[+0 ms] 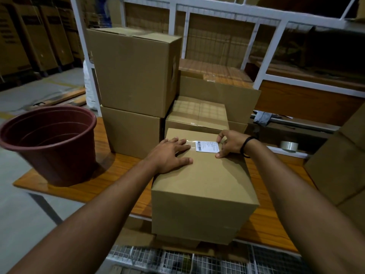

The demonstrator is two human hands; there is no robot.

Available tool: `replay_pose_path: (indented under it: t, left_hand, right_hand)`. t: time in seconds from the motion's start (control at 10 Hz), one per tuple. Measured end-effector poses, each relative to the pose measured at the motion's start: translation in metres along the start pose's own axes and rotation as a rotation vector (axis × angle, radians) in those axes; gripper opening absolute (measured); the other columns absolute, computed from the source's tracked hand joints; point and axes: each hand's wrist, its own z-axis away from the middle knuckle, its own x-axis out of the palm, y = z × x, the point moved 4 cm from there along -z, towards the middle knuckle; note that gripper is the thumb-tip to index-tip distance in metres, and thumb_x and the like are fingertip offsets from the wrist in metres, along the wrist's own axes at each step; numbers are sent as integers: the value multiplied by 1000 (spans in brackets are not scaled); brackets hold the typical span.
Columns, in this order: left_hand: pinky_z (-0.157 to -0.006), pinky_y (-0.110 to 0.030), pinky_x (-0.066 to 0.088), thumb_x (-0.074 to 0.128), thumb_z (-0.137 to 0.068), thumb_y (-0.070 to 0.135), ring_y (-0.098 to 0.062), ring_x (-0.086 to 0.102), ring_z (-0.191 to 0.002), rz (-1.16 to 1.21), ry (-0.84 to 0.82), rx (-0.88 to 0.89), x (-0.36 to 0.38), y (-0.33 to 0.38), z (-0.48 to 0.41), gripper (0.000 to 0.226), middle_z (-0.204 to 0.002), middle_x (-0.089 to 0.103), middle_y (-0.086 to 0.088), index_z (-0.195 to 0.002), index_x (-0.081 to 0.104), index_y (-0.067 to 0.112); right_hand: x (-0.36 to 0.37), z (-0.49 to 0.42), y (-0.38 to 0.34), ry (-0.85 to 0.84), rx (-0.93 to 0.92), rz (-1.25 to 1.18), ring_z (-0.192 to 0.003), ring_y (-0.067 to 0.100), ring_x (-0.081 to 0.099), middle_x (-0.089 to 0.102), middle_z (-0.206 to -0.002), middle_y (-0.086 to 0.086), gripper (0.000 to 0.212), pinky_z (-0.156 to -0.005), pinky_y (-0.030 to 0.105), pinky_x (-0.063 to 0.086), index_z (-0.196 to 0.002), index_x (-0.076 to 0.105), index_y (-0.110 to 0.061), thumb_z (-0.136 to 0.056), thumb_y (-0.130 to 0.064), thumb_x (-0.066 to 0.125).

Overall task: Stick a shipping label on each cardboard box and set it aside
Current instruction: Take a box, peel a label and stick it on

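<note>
A closed cardboard box (205, 186) stands at the front of the wooden table (83, 182). A white shipping label (207, 146) with a barcode lies on the far part of its top, over a strip of clear tape. My left hand (169, 155) lies flat on the box top, fingers spread, just left of the label. My right hand (231, 143) is at the label's right edge, thumb and fingertips touching the label's corners and pressing it onto the box.
Two larger boxes (136, 72) are stacked behind on the left, lower boxes (197, 113) behind the middle. A dark red plastic bucket (51, 143) stands on the table's left. A tape roll (289, 145) lies at right, near more cartons (339, 167). White shelving is behind.
</note>
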Motion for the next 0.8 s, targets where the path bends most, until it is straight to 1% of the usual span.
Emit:
replay_pose_path:
  t: [0.1, 0.2, 0.3, 0.4, 0.5, 0.6, 0.7, 0.8]
  left_hand:
    - [-120, -39, 8, 44, -93, 62, -14, 12, -149, -8, 1, 2, 0, -1, -1, 65, -161, 20, 7, -150, 32, 33]
    - [-120, -39, 8, 43, -92, 64, -15, 12, -149, -5, 4, 9, -1, 0, -1, 67, -161, 21, 6, -150, 33, 32]
    - [-119, -39, 9, 39, -87, 68, -15, 13, -149, -3, 0, 10, 0, 0, 0, 72, -161, 21, 6, -150, 33, 32]
    - [-120, -38, 8, 46, -92, 63, -14, 14, -149, -3, 23, 6, 0, -1, 0, 66, -160, 22, 7, -149, 35, 32]
    - [-120, -39, 9, 44, -90, 66, -14, 14, -148, 0, 13, 17, 2, -1, 0, 68, -160, 23, 7, -149, 35, 33]
    - [-121, -39, 9, 44, -91, 65, -15, 14, -148, -15, 13, 19, 2, -1, 0, 67, -160, 23, 6, -149, 34, 33]
    - [-121, -39, 9, 43, -90, 66, -15, 13, -149, -7, 3, 17, 1, 1, 1, 69, -160, 22, 7, -149, 34, 33]
    - [-121, -39, 10, 36, -84, 70, -15, 14, -149, -10, -3, 13, 1, 1, 3, 76, -160, 22, 7, -150, 34, 33]
  right_hand:
    - [-1, 3, -1, 35, 4, 4, -104, 22, 53, 54, -104, -2, 58, -78, 32, 48, -108, 52, -27, -63, -30, 89]
    - [0, 4, 2, 36, 10, -33, -102, 23, 55, 59, -106, 2, 53, -74, 31, 47, -103, 56, -29, -63, -29, 89]
    - [0, 6, 1, 52, 12, -44, -100, 23, 57, 61, -105, 3, 55, -80, 36, 51, -101, 53, -30, -60, -29, 90]
    - [-1, 8, 0, 71, 14, -25, -95, 21, 58, 60, -98, -1, 60, -77, 36, 51, -102, 53, -31, -56, -34, 92]
    - [0, 10, -1, 55, 7, -6, -85, 20, 56, 62, -93, 0, 55, -68, 33, 47, -94, 53, -29, -56, -33, 92]
    - [-1, 13, -5, 55, 4, 14, -94, 22, 59, 63, -99, 1, 61, -82, 40, 53, -103, 52, -30, -57, -32, 92]
    - [0, 13, -7, 45, -4, 44, -97, 20, 57, 60, -103, -1, 58, -77, 33, 50, -108, 55, -28, -62, -29, 90]
    - [0, 15, -11, 58, 3, 66, -99, 19, 55, 57, -108, -2, 64, -80, 32, 49, -114, 50, -27, -63, -29, 89]
